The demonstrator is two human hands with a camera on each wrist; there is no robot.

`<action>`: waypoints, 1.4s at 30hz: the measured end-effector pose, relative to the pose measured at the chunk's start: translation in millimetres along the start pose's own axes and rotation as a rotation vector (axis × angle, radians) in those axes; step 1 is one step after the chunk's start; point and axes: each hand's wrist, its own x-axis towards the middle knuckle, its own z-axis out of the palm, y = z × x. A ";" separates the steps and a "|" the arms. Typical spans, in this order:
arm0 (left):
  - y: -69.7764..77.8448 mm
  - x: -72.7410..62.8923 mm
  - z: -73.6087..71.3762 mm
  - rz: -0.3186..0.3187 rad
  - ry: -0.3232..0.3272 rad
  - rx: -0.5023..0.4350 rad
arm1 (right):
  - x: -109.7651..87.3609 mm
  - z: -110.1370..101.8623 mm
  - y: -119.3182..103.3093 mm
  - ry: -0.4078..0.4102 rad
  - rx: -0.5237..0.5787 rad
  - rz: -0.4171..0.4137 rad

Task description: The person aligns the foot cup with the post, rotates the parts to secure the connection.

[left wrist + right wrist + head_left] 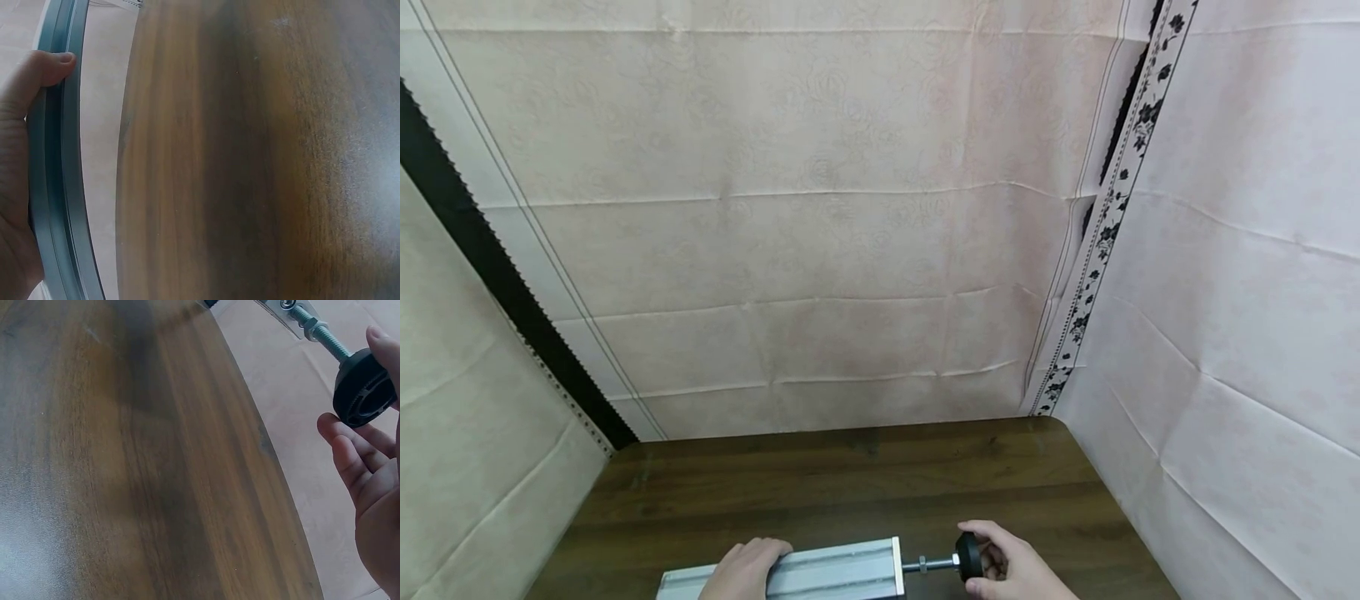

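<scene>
In the head view, a silver grooved aluminium profile (pixel 838 572) lies crosswise at the bottom. My left hand (pixel 743 570) grips it near its left part; in the left wrist view the thumb (pixel 55 67) rests along the groove. From the profile's right end plate (pixel 897 567) sticks out a threaded rod (pixel 938 565) with a nut (pixel 314 329) on it. A round black levelling foot (pixel 969 557) sits on the rod's end. My right hand (pixel 1021 568) pinches the foot's rim between thumb and fingers. The foot's hollow underside (pixel 374 394) faces the right palm.
A brown wood-grain tabletop (pixel 820 475) lies beneath and beyond the profile. Pale creased cloth (pixel 820 250) hangs behind it, with more cloth on the left and right (pixel 1240 292). A small dark piece (pixel 209 302) shows at the right wrist view's top edge.
</scene>
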 end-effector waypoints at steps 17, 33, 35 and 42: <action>0.5 -2.2 -2.7 -0.003 0.021 -0.002 | 3.4 3.5 -1.7 0.034 -0.035 -0.033; -5.3 -4.2 -1.5 0.002 0.030 0.013 | 1.2 0.7 3.8 0.075 -0.089 -0.182; -6.0 -4.2 -1.5 0.001 0.027 0.010 | 0.5 0.7 5.0 0.080 -0.139 -0.225; -9.1 -2.0 -0.9 -0.005 -0.012 -0.019 | 0.0 0.2 13.7 0.034 -0.163 -0.380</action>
